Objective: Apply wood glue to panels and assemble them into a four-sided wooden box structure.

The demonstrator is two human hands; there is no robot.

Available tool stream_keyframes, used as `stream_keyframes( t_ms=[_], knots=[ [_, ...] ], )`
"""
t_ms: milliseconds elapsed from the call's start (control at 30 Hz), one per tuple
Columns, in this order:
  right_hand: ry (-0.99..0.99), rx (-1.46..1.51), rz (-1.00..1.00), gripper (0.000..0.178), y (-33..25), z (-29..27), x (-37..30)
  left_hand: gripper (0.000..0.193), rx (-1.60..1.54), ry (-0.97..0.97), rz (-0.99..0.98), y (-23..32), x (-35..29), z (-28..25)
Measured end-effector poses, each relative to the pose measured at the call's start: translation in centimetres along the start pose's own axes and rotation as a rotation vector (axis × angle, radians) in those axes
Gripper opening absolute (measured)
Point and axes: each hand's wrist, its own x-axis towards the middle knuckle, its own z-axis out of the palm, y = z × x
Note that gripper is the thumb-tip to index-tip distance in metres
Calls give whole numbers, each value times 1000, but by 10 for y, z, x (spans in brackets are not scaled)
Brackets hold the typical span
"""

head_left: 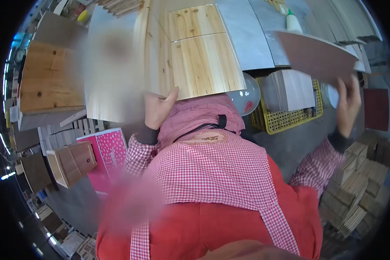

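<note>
In front of my body stands a pale pine box (203, 65), with knots in the wood and a thin line across its inner panel. My left hand (158, 110) is closed on its near edge, the thumb showing against the wood and the other fingers partly hidden. Out to the right, raised over the floor, my right hand (349, 106) grips a thin brown board (318, 56) by its lower right corner. The board is slightly smeared by motion. A blurred patch covers part of the box's left side.
A yellow plastic basket (290, 125) with upright pale panels stands right of the box, by a grey round stool (249, 97). A white bottle (293, 22) is on the far table (242, 32). Stacked wooden pieces (355, 186) lie at right, a pink patterned box (106, 151) at left.
</note>
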Motion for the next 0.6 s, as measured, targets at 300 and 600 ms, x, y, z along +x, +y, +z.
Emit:
stream_keyframes(
  t_ms=[300, 600],
  knots=[
    [-311, 97, -634, 24, -90, 191, 128, 36, 87, 77, 57, -11, 2, 2],
    [-367, 122, -747, 16, -110, 227, 140, 39, 44, 116, 78, -8, 2, 5]
  ],
)
